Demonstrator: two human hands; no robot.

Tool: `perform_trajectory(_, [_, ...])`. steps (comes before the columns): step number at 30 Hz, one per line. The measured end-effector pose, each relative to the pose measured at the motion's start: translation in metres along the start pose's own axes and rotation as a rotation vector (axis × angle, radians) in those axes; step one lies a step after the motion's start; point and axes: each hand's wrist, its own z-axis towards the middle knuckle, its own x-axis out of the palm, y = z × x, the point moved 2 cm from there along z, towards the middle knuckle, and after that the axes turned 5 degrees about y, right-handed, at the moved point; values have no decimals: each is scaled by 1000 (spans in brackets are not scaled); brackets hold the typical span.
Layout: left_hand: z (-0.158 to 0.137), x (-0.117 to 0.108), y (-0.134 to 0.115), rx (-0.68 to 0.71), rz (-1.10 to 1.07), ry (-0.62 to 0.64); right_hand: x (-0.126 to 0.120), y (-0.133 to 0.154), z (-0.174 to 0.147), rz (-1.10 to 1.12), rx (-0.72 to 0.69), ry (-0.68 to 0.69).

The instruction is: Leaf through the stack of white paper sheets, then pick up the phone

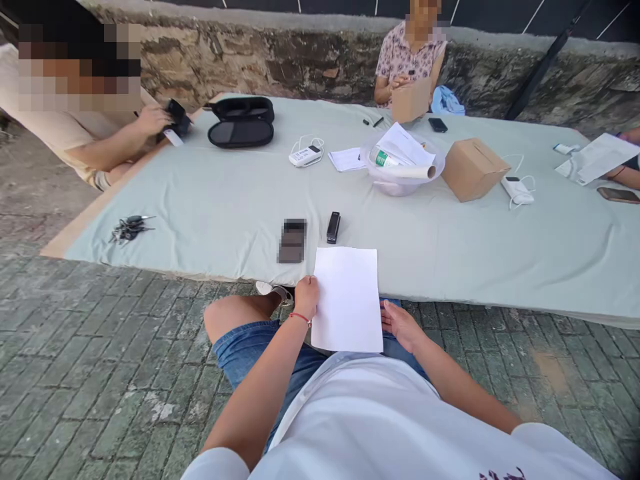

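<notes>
Plainly, the left hand pinches a smooth, rectangular paper sheet; the right hand, fingers loosely spread, is at its opposite edge.

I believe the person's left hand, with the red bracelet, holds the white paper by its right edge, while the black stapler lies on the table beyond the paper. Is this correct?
Not quite: the head view shows the left hand holding the white paper by its left edge, not its right. The red bracelet and the black stapler on the table beyond the paper are as you say.
</notes>
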Motion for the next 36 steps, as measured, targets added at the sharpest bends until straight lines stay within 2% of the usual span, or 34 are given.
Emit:
perform_trajectory(3, [-4,1,1,-38,-53,-55,16,-3,11,94,8,90])
perform_trajectory(6, [-10,5,2,-53,-93,-96,15,-8,18,91,-51,75])
perform_trajectory(10, [-20,15,3,16,-171,-122,-6,-11,22,-117,-170,-73])
perform_trajectory(12, [-26,20,11,48,-222,-73,-20,-9,21,-226,-230,-149])
perform_trajectory(14, [-32,21,28,50,-233,31,-32,-8,18,-273,-249,-195])
perform_trajectory(16, [-35,15,52,4,-25,108,-42,-8,15,-266,-244,-203])
perform_trajectory(18, [-35,3,79,-30,331,132,-47,-10,12,-242,-236,-192])
perform_trajectory(21, [-26,-14,108,143,735,64,-49,-13,13,-196,-218,-172])
perform_trajectory(22, [-22,-16,116,148,813,80,-49,-15,14,-184,-210,-169])
perform_trajectory(26, [-4,-9,129,-74,970,343,-49,-17,17,-168,-189,-158])
perform_trajectory(28, [-1,-1,126,-125,1017,438,-49,-16,16,-173,-185,-161])
perform_trajectory(32, [-8,1,118,-44,1069,470,-51,-17,14,-183,-186,-148])
perform_trajectory(36, [-17,-15,112,54,1079,524,-54,-20,16,-203,-201,-138])
